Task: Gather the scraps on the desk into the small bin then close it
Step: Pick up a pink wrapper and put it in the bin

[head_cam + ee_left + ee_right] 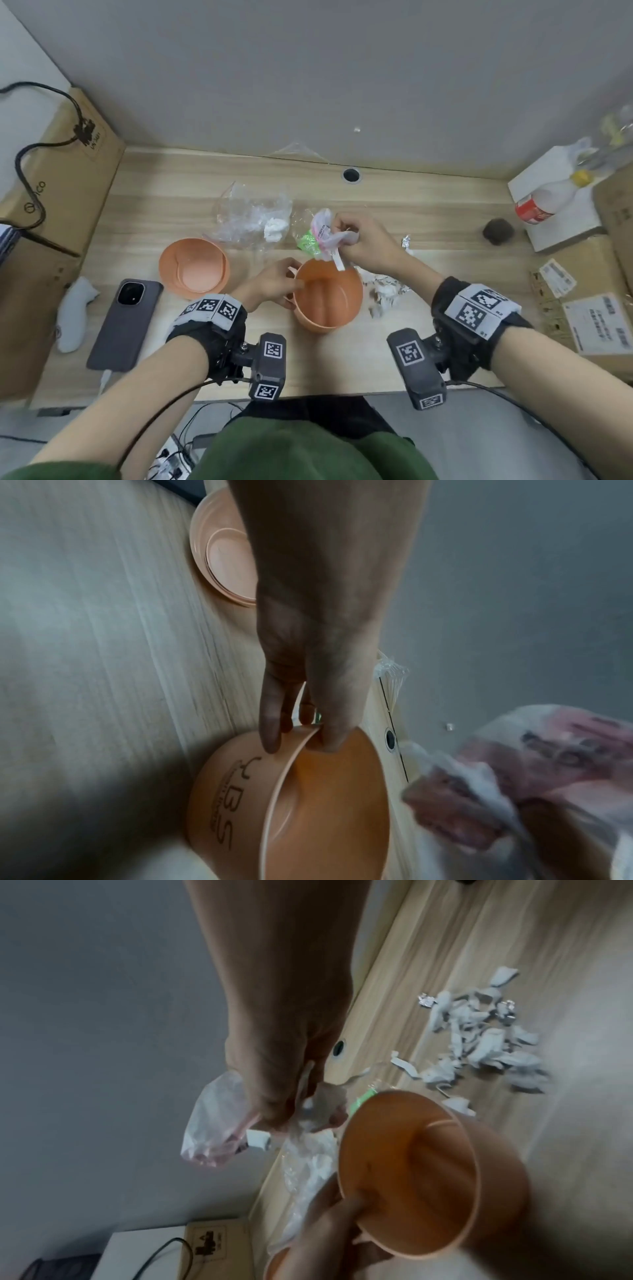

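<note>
the right hand (pixel 363 240) pinches a pink wrapper (pixel 325 233) just beyond the bin (pixel 329 298) mouth; the left hand (pixel 274 281) grips its rim.

1. Your bin (pixel 329 298): small, round, orange, open and empty. It's tipped off the desk, mouth up. "JBS" is printed on its outer wall.
2. Lid (pixel 194 265): same orange, lying inside-up on the desk left of the bin, apart from it.
3. Pink-and-white wrapper (pixel 327 233): crumpled, held above the bin's far rim.
4. Green scrap (pixel 308 244): just beyond the rim.
5. Clear plastic bags (pixel 253 216): farther back, with a white wad.
6. Torn paper and foil bits (pixel 383 291): strewn right of the bin.
</note>
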The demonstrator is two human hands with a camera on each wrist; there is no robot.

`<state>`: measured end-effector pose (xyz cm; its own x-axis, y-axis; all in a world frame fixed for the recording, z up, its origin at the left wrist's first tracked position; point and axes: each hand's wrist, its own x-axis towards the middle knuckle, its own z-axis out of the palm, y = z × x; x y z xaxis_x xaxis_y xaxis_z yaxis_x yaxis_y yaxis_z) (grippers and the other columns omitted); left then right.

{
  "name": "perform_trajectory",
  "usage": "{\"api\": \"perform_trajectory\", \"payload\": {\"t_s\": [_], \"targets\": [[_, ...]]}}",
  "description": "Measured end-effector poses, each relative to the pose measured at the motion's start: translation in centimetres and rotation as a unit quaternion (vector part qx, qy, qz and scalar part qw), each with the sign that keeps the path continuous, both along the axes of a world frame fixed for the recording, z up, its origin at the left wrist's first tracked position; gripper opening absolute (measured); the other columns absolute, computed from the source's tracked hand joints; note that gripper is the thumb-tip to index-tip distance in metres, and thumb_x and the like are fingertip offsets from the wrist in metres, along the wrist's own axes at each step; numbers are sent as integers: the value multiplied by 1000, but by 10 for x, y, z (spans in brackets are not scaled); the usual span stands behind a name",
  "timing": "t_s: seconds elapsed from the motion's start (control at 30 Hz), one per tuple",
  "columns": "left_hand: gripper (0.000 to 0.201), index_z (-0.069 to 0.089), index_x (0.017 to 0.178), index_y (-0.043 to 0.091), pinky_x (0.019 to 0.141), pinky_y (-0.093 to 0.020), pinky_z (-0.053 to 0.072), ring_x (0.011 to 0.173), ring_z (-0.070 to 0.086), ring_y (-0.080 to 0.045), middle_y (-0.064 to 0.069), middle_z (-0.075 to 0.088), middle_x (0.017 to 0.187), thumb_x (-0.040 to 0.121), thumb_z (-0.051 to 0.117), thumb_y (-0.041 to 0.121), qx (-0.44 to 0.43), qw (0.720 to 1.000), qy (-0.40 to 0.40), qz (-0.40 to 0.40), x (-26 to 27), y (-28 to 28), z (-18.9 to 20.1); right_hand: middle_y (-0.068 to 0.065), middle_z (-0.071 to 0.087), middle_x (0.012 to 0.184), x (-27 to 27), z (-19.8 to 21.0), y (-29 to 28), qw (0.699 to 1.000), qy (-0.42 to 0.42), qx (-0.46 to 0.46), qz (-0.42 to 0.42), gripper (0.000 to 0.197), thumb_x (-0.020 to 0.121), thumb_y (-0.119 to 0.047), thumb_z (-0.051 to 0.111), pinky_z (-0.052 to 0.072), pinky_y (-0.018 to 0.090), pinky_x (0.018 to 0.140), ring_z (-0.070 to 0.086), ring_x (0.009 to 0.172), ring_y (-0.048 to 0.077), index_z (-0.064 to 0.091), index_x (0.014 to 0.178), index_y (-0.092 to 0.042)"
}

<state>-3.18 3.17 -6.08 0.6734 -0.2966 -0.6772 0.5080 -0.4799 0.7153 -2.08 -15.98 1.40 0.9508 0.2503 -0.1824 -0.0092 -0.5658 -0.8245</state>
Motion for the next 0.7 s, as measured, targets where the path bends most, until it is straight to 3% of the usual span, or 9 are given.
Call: {"api": "perform_trajectory", "payload": {"t_s": [0.1, 0.2, 0.27, 0.3, 0.4, 0.47, 0.53, 0.63, 0.7], "targets": [[39, 51, 125, 6, 65, -38, 62, 72, 59, -22, -10, 55, 96, 87, 61, 3, -14, 1000, 7, 4, -3, 4, -2, 1, 51, 61, -13, -24, 8, 993, 60, -43, 87, 13, 67, 8, 53, 38, 22, 48, 47, 50, 8, 53, 68, -5], [38, 52, 123, 8, 66, -38, 62, 71, 64, -21, -11, 59, 100, 87, 61, 4, -12, 1000, 7, 0, -5, 8, -2, 1, 52, 69, -20, -53, 13, 970, 63, -175, 158, 18, 70, 5, 53, 35, 23, 53, 51, 67, 19, 54, 72, -13], [40, 53, 123, 9, 71, -41, 62, 79, 68, -28, -15, 61, 100, 85, 63, 4, -16, 1000, 10, -7, -7, 11, 1, 8, 59, 86, -21, -73, 20, 953, 68, -228, 189, 13, 76, -1, 56, 42, 29, 65, 57, 85, 28, 58, 83, -12], [42, 53, 123, 10, 74, -43, 61, 85, 70, -33, -19, 62, 103, 83, 63, 4, -17, 1000, 9, -10, -7, 12, 2, 13, 59, 100, -21, -83, 25, 942, 66, -257, 208, 20, 78, -8, 61, 45, 33, 75, 57, 97, 32, 60, 98, -10], [45, 52, 128, 11, 80, -48, 59, 100, 68, -41, -23, 62, 111, 84, 59, 1, -19, 1000, 6, -12, -8, 16, 3, 18, 37, 135, -28, -115, 40, 895, 133, -354, 235, 72, 81, -28, 65, 36, 48, 103, 41, 124, 38, 28, 140, -9], [45, 51, 128, 10, 82, -50, 58, 101, 67, -40, -16, 62, 102, 85, 59, 1, -20, 1000, 3, -15, -8, 18, 4, 18, 21, 144, -32, -130, 50, 864, 180, -386, 269, 80, 85, -31, 51, 26, 57, 110, 25, 136, 42, 6, 147, -8], [44, 51, 128, 11, 82, -52, 58, 97, 68, -38, -8, 59, 93, 86, 59, 0, -15, 1000, -8, -15, -8, 20, 4, 17, 9, 152, -29, -132, 54, 827, 225, -406, 318, 84, 84, -39, 42, 21, 60, 112, 13, 140, 46, -3, 148, -11], [43, 51, 127, 10, 81, -54, 57, 93, 67, -35, -6, 57, 93, 86, 58, -1, -7, 1000, -17, -5, -7, 24, 4, 16, 16, 153, -16, -97, 55, 798, 214, -389, 407, 83, 78, -51, 46, 28, 50, 111, 23, 139, 37, 16, 147, -16], [41, 52, 126, 9, 80, -52, 58, 97, 68, -37, -8, 58, 97, 86, 61, 2, -6, 1000, -18, -3, -7, 26, 5, 10, 40, 142, -7, -66, 49, 839, 176, -294, 423, 63, 87, -36, 58, 34, 33, 103, 39, 127, 24, 36, 140, -12]]}}
